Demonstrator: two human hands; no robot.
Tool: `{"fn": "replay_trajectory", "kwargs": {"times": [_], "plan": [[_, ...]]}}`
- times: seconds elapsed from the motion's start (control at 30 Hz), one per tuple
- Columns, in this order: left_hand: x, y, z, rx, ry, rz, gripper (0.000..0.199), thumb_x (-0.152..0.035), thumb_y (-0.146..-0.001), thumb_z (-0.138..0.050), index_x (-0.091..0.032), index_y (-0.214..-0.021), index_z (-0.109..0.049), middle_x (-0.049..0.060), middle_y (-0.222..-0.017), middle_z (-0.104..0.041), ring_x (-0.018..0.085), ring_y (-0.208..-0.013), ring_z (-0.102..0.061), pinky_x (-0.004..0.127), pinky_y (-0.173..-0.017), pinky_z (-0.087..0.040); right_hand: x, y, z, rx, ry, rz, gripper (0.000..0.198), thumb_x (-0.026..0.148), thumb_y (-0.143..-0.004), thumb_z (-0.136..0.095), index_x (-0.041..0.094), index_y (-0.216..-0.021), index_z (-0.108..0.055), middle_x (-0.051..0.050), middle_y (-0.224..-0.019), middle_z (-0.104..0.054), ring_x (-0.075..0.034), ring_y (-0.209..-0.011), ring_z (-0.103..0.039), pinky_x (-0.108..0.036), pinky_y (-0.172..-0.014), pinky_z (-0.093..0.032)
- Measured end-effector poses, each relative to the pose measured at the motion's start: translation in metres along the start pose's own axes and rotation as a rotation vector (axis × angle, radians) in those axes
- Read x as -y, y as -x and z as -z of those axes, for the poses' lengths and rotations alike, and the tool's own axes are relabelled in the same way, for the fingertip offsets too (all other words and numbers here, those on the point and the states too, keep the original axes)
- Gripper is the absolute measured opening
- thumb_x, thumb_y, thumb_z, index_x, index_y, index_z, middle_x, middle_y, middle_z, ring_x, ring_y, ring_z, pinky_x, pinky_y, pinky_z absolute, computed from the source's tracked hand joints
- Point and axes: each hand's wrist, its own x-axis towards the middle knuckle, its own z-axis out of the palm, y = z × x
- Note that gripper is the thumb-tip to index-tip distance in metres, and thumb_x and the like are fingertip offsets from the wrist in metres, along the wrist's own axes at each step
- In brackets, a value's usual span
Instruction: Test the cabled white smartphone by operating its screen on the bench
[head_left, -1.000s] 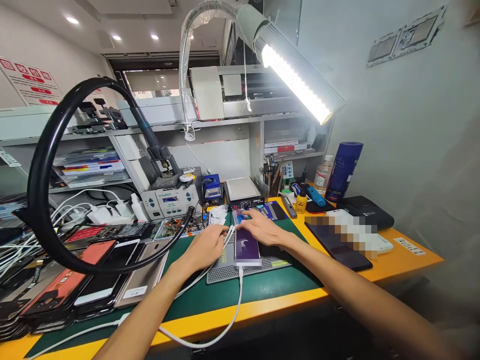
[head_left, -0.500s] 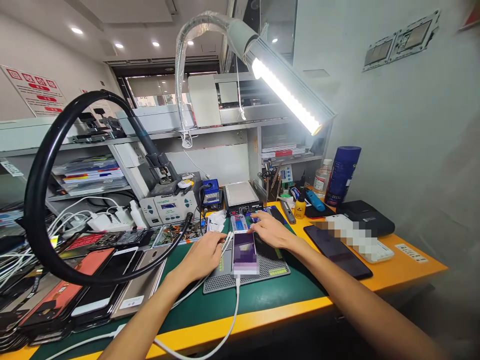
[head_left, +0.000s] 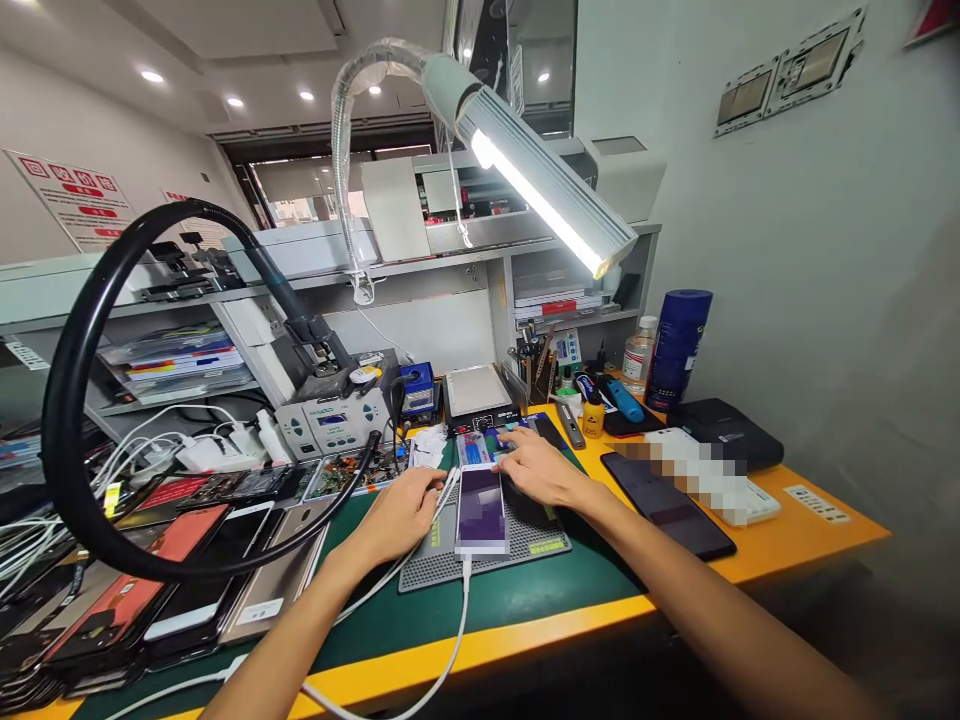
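A white-framed phone [head_left: 482,505], its screen lit and partly blurred out, lies on a grey perforated pad [head_left: 536,550] in front of me. A white charging cable [head_left: 466,585] is plugged into its near end. Left of the phone, my left hand [head_left: 405,512] has its fingers curled together against a doubled white cable [head_left: 448,495], though the grip is partly hidden. My right hand [head_left: 541,470] is open at the phone's far right corner. Its thumb reaches the corner, while its index finger stretches over small items beyond the phone.
Several phones [head_left: 259,575] and a black flexible hose [head_left: 60,400] stand left. Behind are a grey soldering station [head_left: 334,420] and a flat heating plate [head_left: 476,390]. A dark phone [head_left: 667,505] and yellow bottle [head_left: 592,418] are right. A lit lamp [head_left: 544,185] hangs above.
The view has shifted slightly, with the lamp appearing further left. Both hands keep nearly the same pose around the phone, and the phone's screen picture looks different.
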Motion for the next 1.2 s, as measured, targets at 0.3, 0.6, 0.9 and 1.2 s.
{"fn": "replay_trajectory", "kwargs": {"times": [0.3, 0.6, 0.9, 1.2], "plan": [[0.002, 0.001, -0.002, -0.012, -0.021, -0.014, 0.036, -0.024, -0.098, -0.038, -0.018, -0.121, -0.064, 0.010, -0.117, -0.070, 0.024, -0.111, -0.064, 0.038, -0.098, -0.050, 0.009, 0.003, 0.001, 0.054, -0.189, 0.070, 0.043, 0.029, -0.094, -0.042, 0.024, -0.084, -0.084, -0.004, -0.143, -0.060, -0.031, -0.143, -0.041, -0.045, -0.118, -0.031], [0.000, 0.004, 0.003, 0.015, 0.010, -0.002, 0.039, -0.026, -0.099, -0.036, -0.017, -0.125, -0.063, 0.011, -0.120, -0.068, 0.025, -0.113, -0.063, 0.040, -0.099, -0.049, 0.005, 0.000, 0.012, -0.295, -0.281, -0.115, 0.047, 0.032, -0.094, -0.040, 0.018, -0.072, -0.079, -0.008, -0.098, -0.076, -0.025, -0.099, -0.067, -0.033, -0.089, -0.046], [0.001, -0.002, 0.009, 0.026, 0.055, 0.027, 0.040, -0.024, -0.096, -0.037, -0.016, -0.125, -0.063, 0.010, -0.116, -0.072, 0.023, -0.108, -0.067, 0.038, -0.097, -0.051, 0.001, 0.010, 0.024, 0.290, -0.294, -0.132, 0.037, 0.051, -0.079, -0.066, 0.018, -0.063, -0.063, 0.001, -0.061, -0.057, -0.012, -0.058, -0.047, -0.026, -0.054, -0.032], [-0.020, -0.040, 0.012, 0.098, -0.085, -0.046, 0.044, -0.020, -0.092, -0.038, -0.015, -0.130, -0.061, 0.015, -0.133, -0.065, 0.027, -0.123, -0.061, 0.043, -0.106, -0.046, 0.022, 0.028, 0.023, 0.434, -0.028, -0.009, 0.060, 0.077, -0.052, -0.078, 0.021, -0.058, -0.059, 0.001, -0.058, -0.057, -0.013, -0.053, -0.047, -0.028, -0.049, -0.028]]}}
